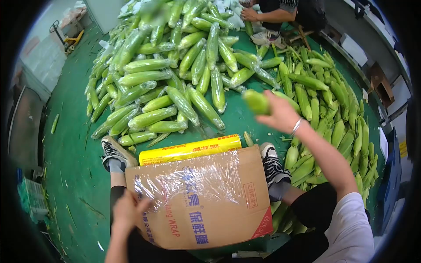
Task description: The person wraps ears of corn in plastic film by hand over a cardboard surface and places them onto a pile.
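My right hand (280,113) is closed round an ear of corn in green husk (256,102), held up between the two heaps. Over the left edge of a cardboard box (175,210) is my left hand (128,210), blurred, its fingers somewhat apart with nothing seen in them. Clear plastic film (210,177) lies across the box top. Along the far side of the box runs a yellow roll box (188,149) with red lettering. Film-wrapped corn (147,79) is heaped beyond it, and unwrapped corn (337,114) is heaped on the right.
My shoes (115,153) flank the box on the green floor (74,131). Another person's arm (274,16) reaches in at the top, near the wrapped heap. A pallet jack (70,39) stands at the upper left, and a green crate (34,197) at the lower left.
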Demonstrator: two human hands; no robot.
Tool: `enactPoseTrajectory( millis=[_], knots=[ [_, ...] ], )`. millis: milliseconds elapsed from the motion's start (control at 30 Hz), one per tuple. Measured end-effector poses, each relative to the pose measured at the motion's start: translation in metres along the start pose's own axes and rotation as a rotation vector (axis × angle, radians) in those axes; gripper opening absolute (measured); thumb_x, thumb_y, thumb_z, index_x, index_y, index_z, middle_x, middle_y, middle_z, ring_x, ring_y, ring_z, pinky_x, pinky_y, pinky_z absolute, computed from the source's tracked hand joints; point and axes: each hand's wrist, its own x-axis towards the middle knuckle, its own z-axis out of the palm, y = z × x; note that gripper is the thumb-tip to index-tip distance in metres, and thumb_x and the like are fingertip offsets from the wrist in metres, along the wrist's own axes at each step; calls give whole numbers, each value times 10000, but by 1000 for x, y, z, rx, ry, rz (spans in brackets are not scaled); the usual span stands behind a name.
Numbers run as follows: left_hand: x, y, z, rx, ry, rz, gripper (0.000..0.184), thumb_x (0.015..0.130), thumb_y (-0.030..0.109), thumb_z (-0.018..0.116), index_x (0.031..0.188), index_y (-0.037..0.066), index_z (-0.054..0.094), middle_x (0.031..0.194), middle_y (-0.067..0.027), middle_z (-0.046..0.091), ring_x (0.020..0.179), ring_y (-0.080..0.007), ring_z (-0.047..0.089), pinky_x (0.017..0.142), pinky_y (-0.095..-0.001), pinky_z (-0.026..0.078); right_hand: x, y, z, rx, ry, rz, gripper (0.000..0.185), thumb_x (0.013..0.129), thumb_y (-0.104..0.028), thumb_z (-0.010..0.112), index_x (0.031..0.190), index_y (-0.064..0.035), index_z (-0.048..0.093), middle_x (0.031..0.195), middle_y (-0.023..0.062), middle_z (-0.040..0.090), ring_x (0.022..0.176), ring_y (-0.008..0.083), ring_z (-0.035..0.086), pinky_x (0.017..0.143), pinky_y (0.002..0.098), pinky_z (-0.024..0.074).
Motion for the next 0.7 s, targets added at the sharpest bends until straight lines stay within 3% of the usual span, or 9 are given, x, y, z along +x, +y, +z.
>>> enactPoseTrajectory(
  millis=[133,233,267,333,367,467,533,600,700],
  knots=[
    [-32,15,42,89,134,113,347,898,363,576,880,18,547,732,-194,644,684,-413,635,635,-515,487,23,-154,35,-143,-206,-240,538,705,-287,751,1099,-34,484,990,184,603,958,351,593,823,438,479],
    [-16,-5,52,48,249,273,265,915,234,534,790,0,536,622,-185,606,599,-370,630,575,-459,497,17,-212,90,-311,-229,-415,498,692,-341,758,1040,-53,548,989,149,600,961,287,576,795,397,457],
    [-8,-6,42,-678,-46,52,236,926,151,488,764,-16,527,630,-142,600,550,-279,607,541,-381,500,11,-219,102,-326,-191,-452,491,697,-370,753,1030,-56,576,974,145,605,928,268,575,757,375,454],
    [-12,-6,17,-1708,-126,-37,230,932,90,450,748,-27,525,670,-116,589,572,-205,583,543,-317,489,-11,-235,109,-316,-362,-417,591,654,-431,778,1062,-52,580,975,142,605,938,281,578,794,390,447],
    [-11,-8,13,-1908,-110,121,196,942,81,457,830,-43,561,753,-129,638,675,-206,625,639,-304,504,-25,-229,123,-134,-279,-501,652,650,-471,773,1095,-38,575,997,137,601,974,287,572,836,405,434],
    [6,32,36,-1358,261,332,166,937,112,485,863,-9,571,939,-174,659,880,-239,633,794,-322,492,-32,-224,126,-91,-168,-578,639,674,-446,769,1138,-61,557,1038,123,585,986,280,572,805,392,434],
    [17,55,45,-791,402,667,195,953,159,501,1031,11,603,1176,-211,601,1061,-314,580,932,-379,433,-37,-217,116,-58,-32,-523,583,714,-394,754,1127,-38,546,1028,124,575,953,288,564,817,416,431],
    [15,63,36,-403,382,755,386,843,315,663,1134,67,607,1167,-222,552,1105,-340,507,965,-425,380,-72,-209,103,-4,263,-399,535,736,-365,743,1105,-28,553,1018,121,569,939,292,557,827,424,428],
    [22,66,24,-63,428,852,657,635,444,799,1118,44,603,1018,-183,569,1004,-342,533,912,-423,405,-133,-190,99,-163,274,-187,335,795,-254,691,1017,-24,590,971,128,574,894,301,564,797,394,461]
  ],
)
